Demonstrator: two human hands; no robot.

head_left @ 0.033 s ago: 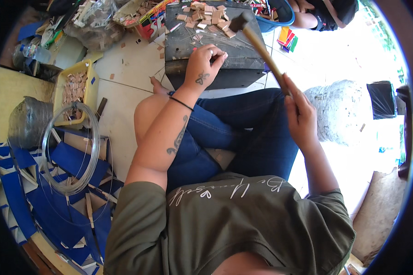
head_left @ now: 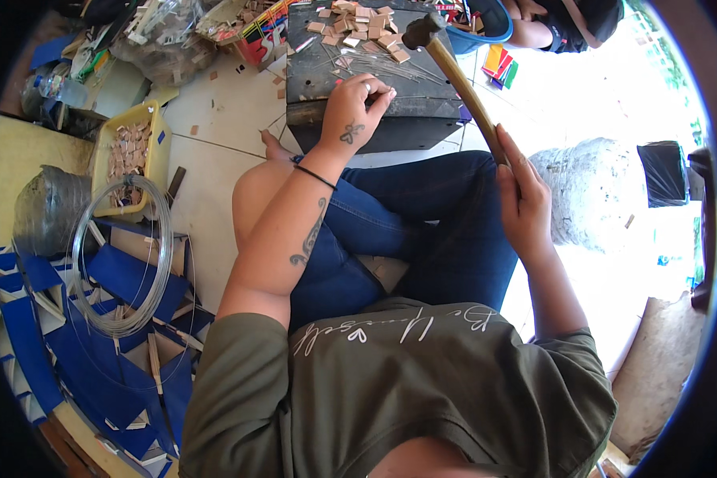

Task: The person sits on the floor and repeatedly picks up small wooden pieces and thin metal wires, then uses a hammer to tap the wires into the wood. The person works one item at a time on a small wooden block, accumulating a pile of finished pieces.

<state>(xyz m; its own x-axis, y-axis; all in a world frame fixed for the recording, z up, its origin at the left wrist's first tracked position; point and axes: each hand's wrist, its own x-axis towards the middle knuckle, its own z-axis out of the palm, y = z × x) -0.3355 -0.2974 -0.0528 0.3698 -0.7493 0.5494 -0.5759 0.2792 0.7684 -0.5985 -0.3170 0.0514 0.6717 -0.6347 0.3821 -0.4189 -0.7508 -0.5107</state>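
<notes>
My right hand [head_left: 524, 195] is closed round the lower end of a hammer [head_left: 464, 89]. Its wooden handle slants up and left, and the dark metal head hangs over the right part of a black block-like stand [head_left: 319, 121]. Over the stand's near left part, my left hand [head_left: 354, 111] has its thumb and fingertips pinched together; whatever they grip is too small or hidden to name. Just beyond it lie several thin wire pieces [head_left: 390, 67]. A heap of small flat brown squares [head_left: 360, 25] covers the far part of the stand.
To the left are a yellow basket [head_left: 164, 151] of brown pieces, a wire coil [head_left: 166, 247] and blue folded boards [head_left: 72, 358]. A blue basin [head_left: 486, 41] stands beyond the stand, near another person's bent limb [head_left: 528, 35]. A wrapped bundle [head_left: 589, 191] sits right.
The hammer head has shifted slightly up and to the right, and my right hand with it. My left hand stays almost where it was.
</notes>
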